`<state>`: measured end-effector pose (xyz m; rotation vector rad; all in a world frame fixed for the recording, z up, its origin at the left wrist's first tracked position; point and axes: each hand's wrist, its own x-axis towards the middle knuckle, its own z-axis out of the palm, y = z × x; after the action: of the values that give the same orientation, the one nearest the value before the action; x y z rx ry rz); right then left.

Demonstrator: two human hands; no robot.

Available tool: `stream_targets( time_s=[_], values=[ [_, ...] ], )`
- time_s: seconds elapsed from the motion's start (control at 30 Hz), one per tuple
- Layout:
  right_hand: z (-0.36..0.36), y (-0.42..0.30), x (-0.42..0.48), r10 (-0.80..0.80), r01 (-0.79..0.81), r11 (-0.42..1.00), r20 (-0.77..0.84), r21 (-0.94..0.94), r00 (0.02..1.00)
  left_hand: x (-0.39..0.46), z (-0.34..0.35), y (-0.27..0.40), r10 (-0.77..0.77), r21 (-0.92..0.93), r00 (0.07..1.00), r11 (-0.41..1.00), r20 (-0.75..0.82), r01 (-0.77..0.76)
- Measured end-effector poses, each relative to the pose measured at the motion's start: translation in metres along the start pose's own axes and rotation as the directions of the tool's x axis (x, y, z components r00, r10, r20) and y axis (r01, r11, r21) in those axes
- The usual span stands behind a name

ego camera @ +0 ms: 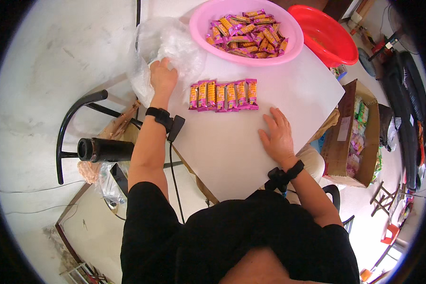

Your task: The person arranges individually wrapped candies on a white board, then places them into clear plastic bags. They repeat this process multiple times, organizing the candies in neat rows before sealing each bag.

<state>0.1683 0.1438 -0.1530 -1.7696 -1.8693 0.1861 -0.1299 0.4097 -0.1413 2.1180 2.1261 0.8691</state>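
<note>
My left hand (164, 78) reaches into a heap of clear plastic bags (184, 46) at the table's upper left; its fingertips are bent and partly hidden, so any grip is unclear. My right hand (277, 136) rests palm down on the white table (227, 149), fingers a little apart, holding nothing. Between the hands and farther up lies a row of several snack packets (230, 96) in purple and orange wrappers, side by side. Beyond them stands a pink plastic basin (246, 61) heaped with more such packets (248, 33).
A red plastic basin (333, 53) is at the upper right. Right of the table stands an open cardboard box (335, 149) of packaged goods. To the left are a black-framed chair (62, 135) and a black cylinder (110, 149). A cable (175, 177) hangs from my left wrist device.
</note>
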Motion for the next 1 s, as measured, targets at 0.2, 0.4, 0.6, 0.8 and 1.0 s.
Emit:
stream_targets(
  time_s=[0.2, 0.4, 0.6, 0.8, 1.0],
  values=[
    [-0.001, -0.001, 0.0, -0.004, 0.004, 1.0, 0.001, -0.008, 1.0, 0.003, -0.004, -0.003, -0.253, -0.009, 0.962, 0.967, 0.1, 0.255],
    [0.0, -0.001, 0.0, -0.007, 0.007, 1.0, -0.006, -0.024, 1.0, 0.017, -0.012, -0.025, -0.343, -0.162, 0.939, 0.926, 0.017, 0.342],
    [0.0, -0.001, 0.0, -0.005, 0.005, 1.0, -0.01, -0.025, 1.0, 0.015, -0.032, -0.021, -0.619, -0.6, 0.785, 0.623, 0.015, 0.502],
    [0.001, 0.0, -0.002, -0.012, 0.011, 1.0, -0.021, -0.009, 1.0, -0.011, -0.059, -0.006, -0.595, -0.931, 0.754, 0.027, 0.277, 0.363],
    [0.001, 0.002, -0.005, -0.018, 0.02, 0.999, -0.062, 0.033, 0.998, -0.073, -0.092, 0.034, -0.157, -0.816, 0.812, -0.271, 0.561, 0.511]
  ],
)
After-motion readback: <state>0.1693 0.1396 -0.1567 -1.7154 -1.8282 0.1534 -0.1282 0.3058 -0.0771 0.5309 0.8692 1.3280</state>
